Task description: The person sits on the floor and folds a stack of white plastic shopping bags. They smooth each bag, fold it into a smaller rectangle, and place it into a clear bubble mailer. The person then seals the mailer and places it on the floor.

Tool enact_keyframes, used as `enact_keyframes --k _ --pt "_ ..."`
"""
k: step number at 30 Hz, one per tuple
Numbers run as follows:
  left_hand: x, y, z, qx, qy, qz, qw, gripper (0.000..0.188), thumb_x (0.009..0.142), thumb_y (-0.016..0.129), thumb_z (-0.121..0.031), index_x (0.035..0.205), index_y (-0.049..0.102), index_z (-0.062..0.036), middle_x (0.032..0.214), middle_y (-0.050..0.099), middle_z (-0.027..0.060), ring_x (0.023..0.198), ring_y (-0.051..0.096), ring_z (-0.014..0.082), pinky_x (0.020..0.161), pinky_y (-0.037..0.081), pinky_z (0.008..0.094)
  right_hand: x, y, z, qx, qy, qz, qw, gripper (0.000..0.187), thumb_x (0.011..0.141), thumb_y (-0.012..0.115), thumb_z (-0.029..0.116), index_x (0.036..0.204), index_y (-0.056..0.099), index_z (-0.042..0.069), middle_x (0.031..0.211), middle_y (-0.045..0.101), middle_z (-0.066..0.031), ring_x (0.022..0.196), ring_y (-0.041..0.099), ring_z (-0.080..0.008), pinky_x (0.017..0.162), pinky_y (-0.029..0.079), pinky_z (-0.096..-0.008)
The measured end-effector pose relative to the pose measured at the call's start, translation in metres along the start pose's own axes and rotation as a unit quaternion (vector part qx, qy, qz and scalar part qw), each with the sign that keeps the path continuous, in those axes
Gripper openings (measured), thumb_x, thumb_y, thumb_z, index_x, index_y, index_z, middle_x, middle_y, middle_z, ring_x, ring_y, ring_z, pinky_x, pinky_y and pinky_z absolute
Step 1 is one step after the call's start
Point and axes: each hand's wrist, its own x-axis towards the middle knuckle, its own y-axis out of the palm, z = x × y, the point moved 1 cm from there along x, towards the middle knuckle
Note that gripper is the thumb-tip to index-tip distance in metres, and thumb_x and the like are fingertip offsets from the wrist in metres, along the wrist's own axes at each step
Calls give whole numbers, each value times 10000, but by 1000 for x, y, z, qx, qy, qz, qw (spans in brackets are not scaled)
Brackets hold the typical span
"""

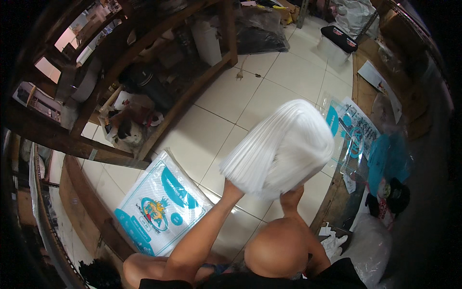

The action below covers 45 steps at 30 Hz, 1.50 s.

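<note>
Between my two hands I hold a thick bundle of thin white sheets (pixel 284 149), which look like flat plastic bags. The bundle is bent over at its top and fanned at its left edge, and part of it is blurred. My left hand (pixel 234 190) grips its lower left corner, while my right hand (pixel 292 196) grips the lower right. Most fingers of both hands are hidden behind the sheets. On the floor by my left forearm lies a flat plastic packet (pixel 163 207) with turquoise print and a picture of a yellow-topped figure.
A wooden rack (pixel 187 86) holding a dark cylinder (pixel 149 84) stands at the left. To the right, a clear printed plastic wrapper (pixel 344 132) and blue plastic (pixel 385 161) lie by cardboard. A lidded tub (pixel 337 45) is farther off on the tiles (pixel 202 130).
</note>
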Motion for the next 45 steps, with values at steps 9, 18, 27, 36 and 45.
enact_keyframes --k 9,18,27,36,45 --pt "126 -41 -74 -395 -419 155 803 242 941 561 -281 995 504 -52 583 410 -13 477 423 132 529 458 327 124 -51 45 123 271 167 940 454 808 772 148 1178 584 -35 1007 678 -113 878 666 -219 824 534 -348" --pt "143 -40 114 -364 -483 182 775 160 924 573 -190 942 514 -43 662 467 36 546 484 158 562 492 350 122 -44 -50 -183 184 118 958 713 818 774 225 1362 417 -66 1249 562 -238 1163 556 -340 1003 447 -428" --pt "144 -54 162 -344 -489 209 774 83 922 539 -126 931 495 -56 690 465 35 582 480 164 558 470 338 66 104 43 -269 -442 512 686 371 809 714 344 1105 646 131 1197 577 -86 1212 504 -268 1123 303 -560" --pt "144 -56 161 -352 -516 174 761 87 903 551 -117 907 483 -63 689 435 23 554 418 125 511 429 299 122 95 13 -516 -391 530 549 294 907 568 383 1129 608 194 1119 642 -45 1162 538 -221 1142 230 -554" --pt "142 -55 162 -362 -501 183 765 83 925 541 -116 925 463 -91 687 443 32 541 442 141 532 438 327 158 -93 10 -536 -330 351 693 280 875 611 389 943 668 123 978 591 -103 1045 536 -309 1137 230 -613"
